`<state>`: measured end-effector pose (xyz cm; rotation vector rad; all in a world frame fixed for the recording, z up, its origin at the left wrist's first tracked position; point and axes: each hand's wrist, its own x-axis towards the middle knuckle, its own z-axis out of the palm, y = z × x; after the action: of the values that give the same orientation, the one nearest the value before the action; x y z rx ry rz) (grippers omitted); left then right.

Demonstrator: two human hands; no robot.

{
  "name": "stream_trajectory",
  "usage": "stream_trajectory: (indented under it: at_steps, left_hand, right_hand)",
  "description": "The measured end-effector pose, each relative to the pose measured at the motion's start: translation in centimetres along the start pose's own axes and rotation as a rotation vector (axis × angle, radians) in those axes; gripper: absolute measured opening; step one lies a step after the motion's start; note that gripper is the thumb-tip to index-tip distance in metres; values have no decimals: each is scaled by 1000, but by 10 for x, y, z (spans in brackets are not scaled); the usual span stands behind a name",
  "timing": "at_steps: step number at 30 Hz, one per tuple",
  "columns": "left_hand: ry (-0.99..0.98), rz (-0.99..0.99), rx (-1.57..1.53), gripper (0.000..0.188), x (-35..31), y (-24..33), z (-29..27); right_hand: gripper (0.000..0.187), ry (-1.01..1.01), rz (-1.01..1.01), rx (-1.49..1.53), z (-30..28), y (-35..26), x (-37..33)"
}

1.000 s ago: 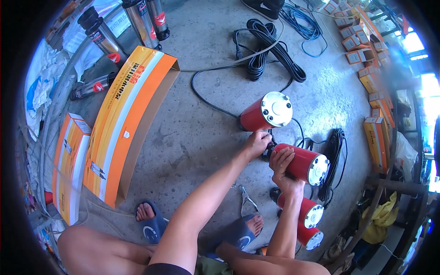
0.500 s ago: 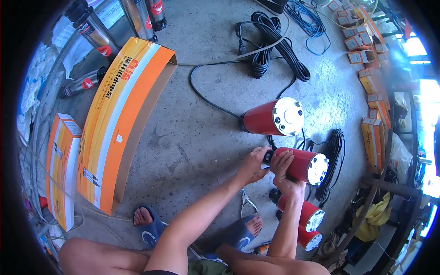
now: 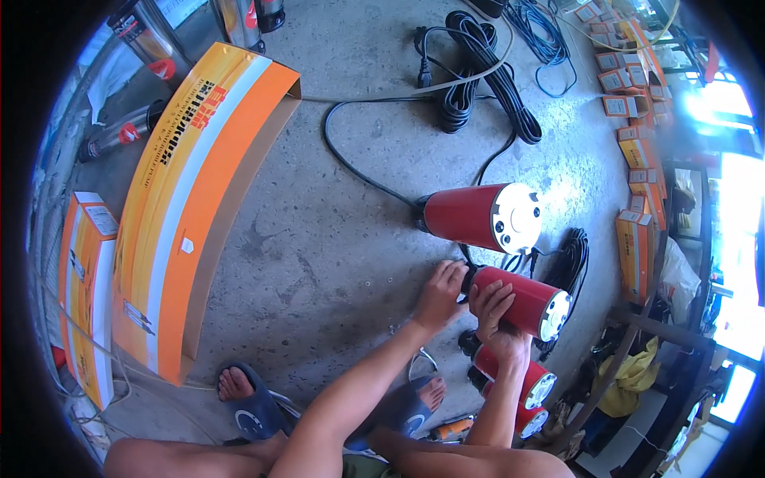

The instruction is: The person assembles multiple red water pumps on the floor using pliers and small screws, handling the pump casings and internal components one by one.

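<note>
My right hand (image 3: 500, 325) is closed round the lower body of a red cylindrical pump motor (image 3: 522, 299), which has a white end cap facing up and to the right. My left hand (image 3: 441, 299) is closed at the motor's black narrow end, its fingertips partly hidden there. Just beyond it, a second red motor (image 3: 466, 215) stands on the floor, with a black cable running from its base. Beside my right forearm are more red motors (image 3: 514, 374), partly covered by the arm. Below my left hand, a metal tool with looped handles (image 3: 422, 360) lies near my foot.
A long orange-yellow carton (image 3: 203, 183) and a smaller one (image 3: 89, 295) lie to the left. Steel cylinders (image 3: 147, 40) stand behind them. Coiled black cables (image 3: 498, 80) lie ahead, another coil (image 3: 570, 263) to the right. Small orange boxes (image 3: 635, 255) line the right side, near a metal frame (image 3: 617, 358).
The whole view has shifted slightly, with the cartons now farther left. The held motor tilts a little differently, and my left hand has turned slightly at its black end. Both hands keep their grip.
</note>
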<state>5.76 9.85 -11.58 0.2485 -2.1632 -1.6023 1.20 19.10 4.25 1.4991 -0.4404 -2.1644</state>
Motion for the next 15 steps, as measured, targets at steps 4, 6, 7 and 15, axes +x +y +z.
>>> stream_trajectory:
  at_steps: [4, 6, 7, 15]
  left_hand:
    - [-27, 7, 11, 64, -3, -3, -8]
    - [-30, 12, 13, 65, -4, -4, -12]
    - [-33, 13, 13, 66, -2, -4, -12]
    - [-121, 20, 14, 54, 4, -12, -18]
  right_hand:
    - [79, 10, -95, -89, -4, 10, -1]
    - [77, 23, -121, -132, -6, 19, 1]
    - [77, 26, -117, -142, -3, 20, 1]
    - [53, -30, -284, -497, -51, 17, 1]
